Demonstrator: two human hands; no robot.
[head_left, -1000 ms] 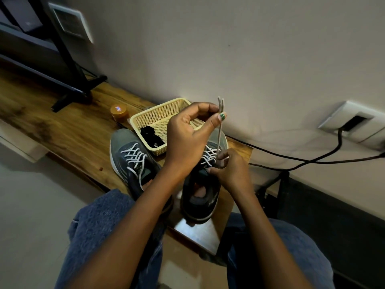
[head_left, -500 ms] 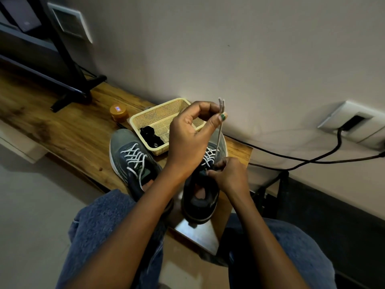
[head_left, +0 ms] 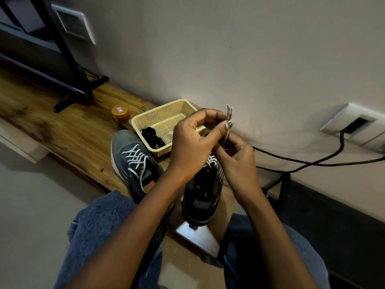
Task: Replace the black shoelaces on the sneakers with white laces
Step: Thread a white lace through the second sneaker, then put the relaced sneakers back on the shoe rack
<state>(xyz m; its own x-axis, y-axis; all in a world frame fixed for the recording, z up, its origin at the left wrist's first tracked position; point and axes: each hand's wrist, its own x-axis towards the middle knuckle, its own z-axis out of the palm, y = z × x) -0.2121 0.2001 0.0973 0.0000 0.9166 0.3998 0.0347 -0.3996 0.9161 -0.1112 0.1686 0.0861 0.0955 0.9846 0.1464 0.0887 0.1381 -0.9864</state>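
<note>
Wooden bench along wall, left hand and right hand both pinching white lace.

Your left hand covers the toe and lower lacing of the right sneaker, so only a few white crossings show. Your right hand hides where the white lace ends run down; you cannot tell whether its fingers pinch them. The black laces in the basket are a dark clump, count unclear. The label on the small orange jar is too small to read. The black stand is cut off by the top and left edges. The cable leaves the right edge.
</note>
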